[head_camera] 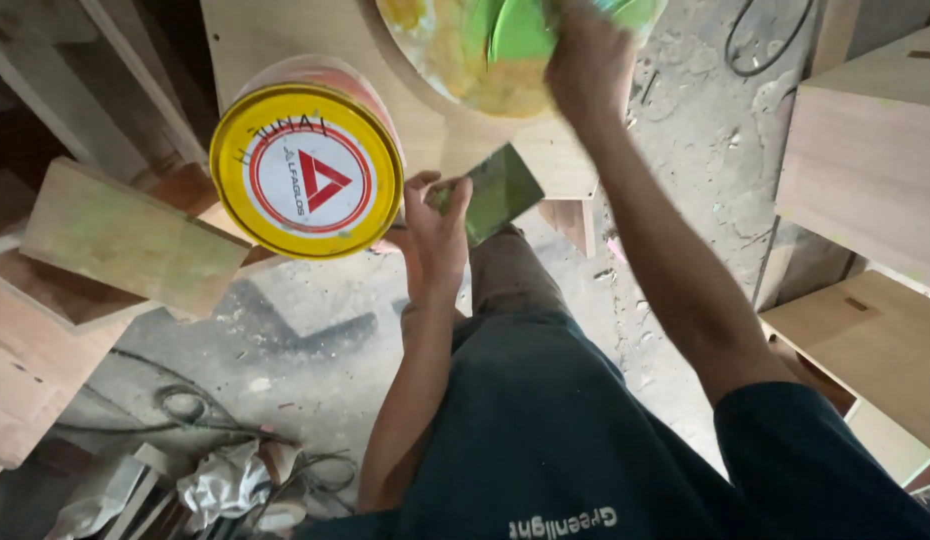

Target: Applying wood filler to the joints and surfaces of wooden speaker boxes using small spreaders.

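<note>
My left hand (437,232) grips a small flat green-stained scraper blade (503,190) by its near edge, just below a wooden board. My right hand (590,62) reaches up to the top of the view and presses on a green smear (520,35) spread over a round wooden panel (455,60); whether it holds anything is hidden by blur. A can with a yellow lid (306,171) carrying a red triangle mark stands on wood just left of my left hand.
Wooden offcuts (125,235) lie stacked at left. Pale wooden boxes (870,150) stand at right. Rags and cables (225,480) clutter the dusty concrete floor (315,340) at lower left. My knee in dark trousers fills the lower middle.
</note>
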